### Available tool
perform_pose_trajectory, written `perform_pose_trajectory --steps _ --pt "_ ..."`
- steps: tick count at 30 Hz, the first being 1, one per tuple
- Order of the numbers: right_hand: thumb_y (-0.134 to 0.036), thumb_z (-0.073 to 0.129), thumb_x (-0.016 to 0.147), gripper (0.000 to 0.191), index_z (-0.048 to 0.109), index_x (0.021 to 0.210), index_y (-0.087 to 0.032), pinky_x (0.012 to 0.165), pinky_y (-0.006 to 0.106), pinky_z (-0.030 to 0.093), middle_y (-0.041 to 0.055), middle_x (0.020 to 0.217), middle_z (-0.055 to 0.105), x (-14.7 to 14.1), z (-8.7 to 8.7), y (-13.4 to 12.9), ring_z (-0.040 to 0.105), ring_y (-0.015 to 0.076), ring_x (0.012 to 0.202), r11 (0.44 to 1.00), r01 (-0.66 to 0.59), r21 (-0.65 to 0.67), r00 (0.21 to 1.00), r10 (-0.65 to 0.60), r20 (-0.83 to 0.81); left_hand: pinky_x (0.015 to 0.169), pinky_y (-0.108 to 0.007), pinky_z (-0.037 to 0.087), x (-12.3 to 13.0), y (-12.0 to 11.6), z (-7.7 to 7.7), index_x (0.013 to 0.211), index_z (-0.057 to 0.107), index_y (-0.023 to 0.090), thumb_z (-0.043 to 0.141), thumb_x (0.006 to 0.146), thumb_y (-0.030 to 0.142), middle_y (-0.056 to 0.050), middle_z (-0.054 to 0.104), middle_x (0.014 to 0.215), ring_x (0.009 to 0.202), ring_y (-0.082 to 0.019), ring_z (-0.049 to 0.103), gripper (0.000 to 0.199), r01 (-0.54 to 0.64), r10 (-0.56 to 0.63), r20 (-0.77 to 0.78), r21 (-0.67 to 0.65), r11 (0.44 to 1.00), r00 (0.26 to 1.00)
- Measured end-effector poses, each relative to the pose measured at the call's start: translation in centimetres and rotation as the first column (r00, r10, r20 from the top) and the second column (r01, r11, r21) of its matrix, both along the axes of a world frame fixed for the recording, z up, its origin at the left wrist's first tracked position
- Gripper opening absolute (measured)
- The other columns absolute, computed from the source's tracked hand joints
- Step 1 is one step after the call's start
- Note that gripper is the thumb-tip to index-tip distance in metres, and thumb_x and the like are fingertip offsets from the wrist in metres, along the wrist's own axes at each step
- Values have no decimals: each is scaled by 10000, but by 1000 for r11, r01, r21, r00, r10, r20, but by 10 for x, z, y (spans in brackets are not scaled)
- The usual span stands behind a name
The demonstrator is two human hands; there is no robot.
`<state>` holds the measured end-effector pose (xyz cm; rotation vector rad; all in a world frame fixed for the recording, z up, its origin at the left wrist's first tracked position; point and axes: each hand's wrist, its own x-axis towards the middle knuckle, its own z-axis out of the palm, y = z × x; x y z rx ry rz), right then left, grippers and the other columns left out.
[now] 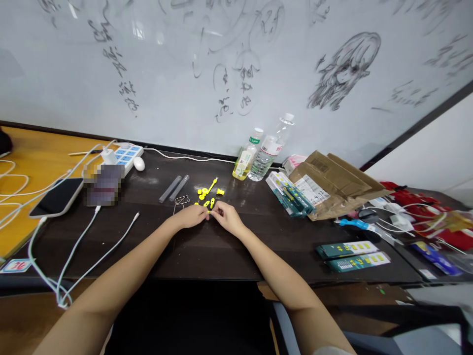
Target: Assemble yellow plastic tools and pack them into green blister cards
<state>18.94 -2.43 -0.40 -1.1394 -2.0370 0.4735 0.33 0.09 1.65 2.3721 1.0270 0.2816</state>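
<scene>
My left hand (pixel 194 216) and my right hand (pixel 227 217) meet over the dark table, fingertips pinched together around a small yellow plastic part (pixel 209 212). Most of that part is hidden by the fingers. Just beyond them lie several loose yellow pieces, among them a long yellow rod piece (pixel 211 186), a short yellow plug-like piece (pixel 220 192) and small yellow round pieces (pixel 202 192). Bent metal wire (pixel 182 200) rests beside my left hand. Two clear plastic tubes (pixel 175 189) lie side by side farther left.
At the back stand a bottle of yellow liquid (pixel 244 160) and a clear water bottle (pixel 268 153). Right of them are green-and-white boxes (pixel 290 195), a cardboard package (pixel 332 180) and two more boxes (pixel 353 255). Phones (pixel 57 197), cables and a power strip (pixel 129 155) occupy the left.
</scene>
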Motion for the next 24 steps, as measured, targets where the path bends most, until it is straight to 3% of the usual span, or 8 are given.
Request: perform_pose_trajectory --steps 12,18,24 --pt "-244 547 805 171 439 679 -203 555 226 312 -40 612 481 -6 -2 -3 431 111 556 992 110 -60 992 -113 -53 783 -319 440 5 -3 -6 874 605 174 283 921 286 -87 682 912 869 -229 630 344 -35 35 2 111 993 999" --pt "-251 517 838 167 442 694 -208 577 231 333 -32 620 464 -3 3 -3 430 124 586 993 118 27 992 -116 -58 729 -335 452 13 -11 -3 1091 462 188 320 918 294 -95 668 925 846 -251 649 248 -198 187 100 117 973 977" --pt "-264 509 861 171 465 706 -205 594 236 354 -17 660 500 0 2 -2 457 128 610 990 125 68 990 -120 -71 677 -321 442 19 -19 5 980 413 171 362 908 278 -111 646 849 763 -249 645 139 -295 281 141 92 951 949"
